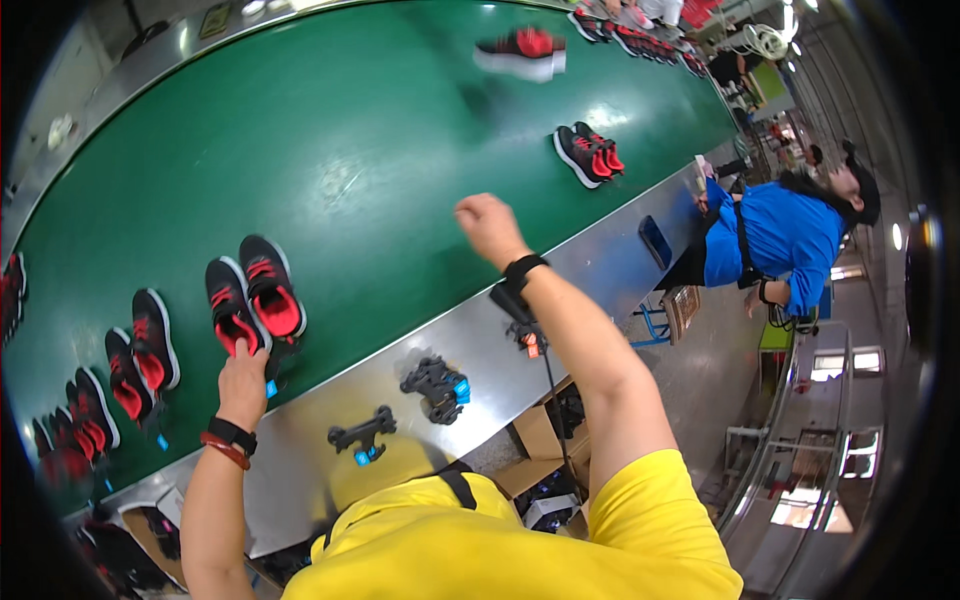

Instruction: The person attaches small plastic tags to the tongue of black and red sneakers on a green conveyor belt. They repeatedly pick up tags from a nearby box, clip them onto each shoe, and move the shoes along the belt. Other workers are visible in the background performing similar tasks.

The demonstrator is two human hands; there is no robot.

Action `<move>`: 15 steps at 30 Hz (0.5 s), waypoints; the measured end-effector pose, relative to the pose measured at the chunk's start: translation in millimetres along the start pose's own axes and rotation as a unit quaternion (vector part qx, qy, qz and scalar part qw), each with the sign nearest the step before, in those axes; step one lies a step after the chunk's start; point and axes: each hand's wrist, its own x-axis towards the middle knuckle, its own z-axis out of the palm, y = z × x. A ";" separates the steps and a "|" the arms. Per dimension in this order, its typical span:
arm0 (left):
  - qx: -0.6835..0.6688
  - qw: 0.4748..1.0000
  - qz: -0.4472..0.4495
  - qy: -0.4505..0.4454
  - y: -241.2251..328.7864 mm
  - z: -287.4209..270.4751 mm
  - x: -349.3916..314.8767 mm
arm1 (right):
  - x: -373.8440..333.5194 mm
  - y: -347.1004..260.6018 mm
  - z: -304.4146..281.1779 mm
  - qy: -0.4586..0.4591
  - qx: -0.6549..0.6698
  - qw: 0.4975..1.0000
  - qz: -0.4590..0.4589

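Note:
My left hand (243, 385) is at the heel of a black sneaker (232, 300) with red laces and a red lining, its fingers closed over the heel edge. The sneaker's mate (270, 285) stands right beside it on the green belt. Blue tags hang near the heels. Over the belt to the right, my right hand (490, 228) is curled into a loose fist, with nothing visible in it. Farther off, a motion-blurred black and red sneaker (520, 52) with a white sole appears apart from both hands. Another pair of sneakers (590, 155) stands at the right.
More sneakers (140, 350) line the belt's left end, others the far right. Black plastic pieces (436, 388) with blue tags lie on the metal ledge (400, 350). A phone (655, 242) rests farther along. Cardboard boxes (530, 445) sit below. A person in blue (780, 235) stands right.

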 end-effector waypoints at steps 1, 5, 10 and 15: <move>0.016 1.000 0.002 -0.015 0.9 -0.2 3.2 | 6.2 23.8 -21.7 0.039 -0.003 0.998 0.052; 0.043 0.997 -0.013 -0.064 5.2 -2.7 6.9 | 23.2 145.8 -93.8 0.116 -0.083 0.962 0.233; 0.050 0.993 -0.025 -0.101 1.0 -7.6 9.8 | 36.6 218.5 -130.3 0.117 -0.180 0.932 0.291; 0.056 0.986 -0.029 -0.151 -5.0 -14.6 9.4 | 58.5 246.4 -134.3 0.136 -0.234 0.917 0.294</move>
